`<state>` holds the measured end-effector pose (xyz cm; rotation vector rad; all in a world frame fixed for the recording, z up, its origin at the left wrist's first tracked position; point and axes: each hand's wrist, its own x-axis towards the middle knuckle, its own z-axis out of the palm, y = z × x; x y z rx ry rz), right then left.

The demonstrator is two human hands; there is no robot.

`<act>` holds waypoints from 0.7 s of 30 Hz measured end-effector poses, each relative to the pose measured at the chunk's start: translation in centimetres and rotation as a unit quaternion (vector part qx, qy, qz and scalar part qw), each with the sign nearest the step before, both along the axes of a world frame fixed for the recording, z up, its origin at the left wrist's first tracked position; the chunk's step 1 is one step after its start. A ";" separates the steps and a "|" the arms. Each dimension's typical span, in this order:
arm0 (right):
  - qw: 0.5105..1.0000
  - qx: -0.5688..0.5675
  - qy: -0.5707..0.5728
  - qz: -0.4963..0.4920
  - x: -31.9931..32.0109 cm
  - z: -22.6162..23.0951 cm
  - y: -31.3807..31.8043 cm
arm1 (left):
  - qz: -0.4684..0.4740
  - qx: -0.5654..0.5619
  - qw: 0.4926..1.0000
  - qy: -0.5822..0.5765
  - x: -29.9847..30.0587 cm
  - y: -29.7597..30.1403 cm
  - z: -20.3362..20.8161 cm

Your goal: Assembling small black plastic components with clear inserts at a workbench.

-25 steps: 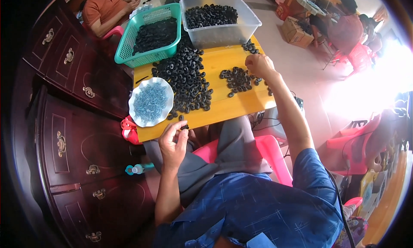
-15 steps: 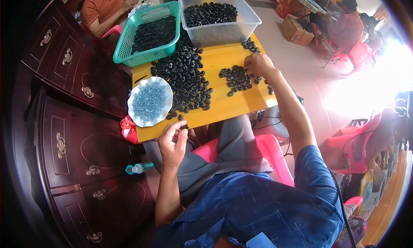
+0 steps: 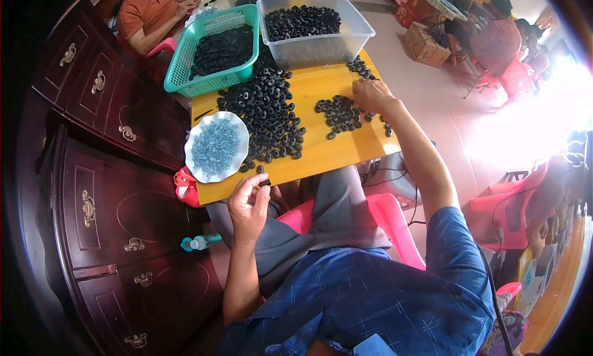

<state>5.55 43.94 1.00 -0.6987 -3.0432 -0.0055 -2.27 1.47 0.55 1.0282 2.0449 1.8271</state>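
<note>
Between the thumb and fingers of my left hand (image 3: 248,206) is a small black ring-shaped part (image 3: 265,183), held just off the table's front edge. My right hand (image 3: 373,98) is over the table's right side, fingers curled down at the edge of a small group of black oval rings (image 3: 340,113); what its fingertips hold, if anything, is hidden. A larger heap of the same black rings (image 3: 262,112) spreads across the middle of the yellow table (image 3: 333,149). Left of that heap, a white scalloped plate (image 3: 242,161) holds small clear-blue pieces (image 3: 214,147).
At the table's back stand a green basket (image 3: 176,78) of flat black pieces and a clear plastic bin (image 3: 315,47) of black parts. A dark wooden cabinet (image 3: 111,220) borders the left side. Another person (image 3: 148,16) sits beyond the basket; more people sit at back right.
My right hand has shifted very slightly, staying beside the small group of rings. My left hand keeps its place with the black part. The whole view has moved a little.
</note>
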 end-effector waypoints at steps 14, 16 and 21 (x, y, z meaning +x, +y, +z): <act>0.930 -0.176 0.309 0.092 -0.3 5.3 -6.8 | -0.004 0.018 0.997 -0.078 0.7 0.0 0.8; 0.905 -0.271 0.307 0.115 -0.7 5.7 -10.3 | -0.001 0.072 0.989 -0.129 0.6 0.0 0.5; 0.761 -0.582 0.235 0.163 0.0 3.9 -17.9 | -0.035 0.105 0.963 -0.246 -0.3 -0.3 1.0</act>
